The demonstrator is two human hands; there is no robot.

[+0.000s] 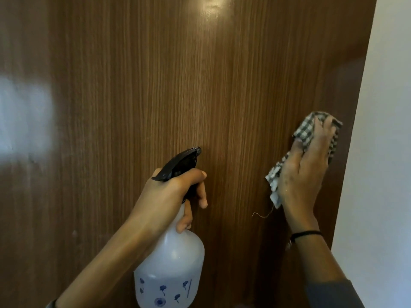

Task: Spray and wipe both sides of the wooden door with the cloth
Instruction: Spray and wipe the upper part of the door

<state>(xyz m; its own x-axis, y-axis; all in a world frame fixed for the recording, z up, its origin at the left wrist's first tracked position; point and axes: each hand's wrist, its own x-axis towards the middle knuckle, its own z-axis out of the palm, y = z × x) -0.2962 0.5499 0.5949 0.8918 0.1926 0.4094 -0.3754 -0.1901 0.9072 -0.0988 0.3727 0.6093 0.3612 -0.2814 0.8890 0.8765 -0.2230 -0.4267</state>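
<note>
The brown wooden door (138, 103) fills most of the view, close in front of me. My left hand (169, 196) grips the neck of a white spray bottle (171, 267) with a black trigger head, its nozzle aimed at the door and fingers curled over the trigger. My right hand (309, 170) presses a grey-and-white checked cloth (305, 132) flat against the door near its right edge, fingers straight and pointing up. A loose thread hangs from the cloth's lower end.
A white wall (382, 152) runs along the door's right edge. Light glare shows on the door at top centre and at the left. A black band circles my right wrist.
</note>
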